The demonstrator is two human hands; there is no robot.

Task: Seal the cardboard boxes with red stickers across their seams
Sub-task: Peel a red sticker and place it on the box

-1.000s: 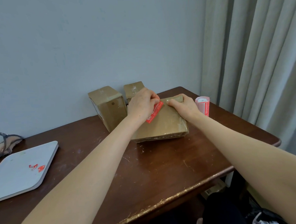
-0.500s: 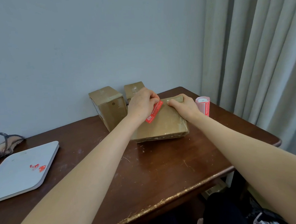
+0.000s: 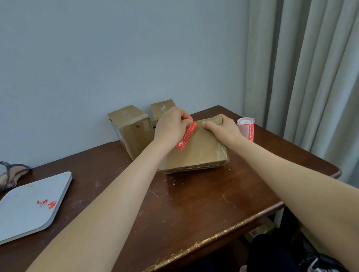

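Flat cardboard box (image 3: 196, 153): lies on the brown table (image 3: 179, 209), toward its far right part.
Red sticker (image 3: 186, 136): 1 strip, set diagonally on the box top; the lower end lies on the cardboard.
Left hand (image 3: 170, 126): fingers curled, tips pinching the sticker's upper end.
Right hand (image 3: 222, 129): grips the box's far right corner, fingers curled over the far edge, thumb pointing at the sticker.
Sticker roll (image 3: 246, 128): upright, just right of the box.
Upright boxes: 2, a larger (image 3: 132, 130) and a smaller (image 3: 162, 108), behind the flat box.
White tray (image 3: 25, 210): at the left, bearing red scraps (image 3: 47, 204).
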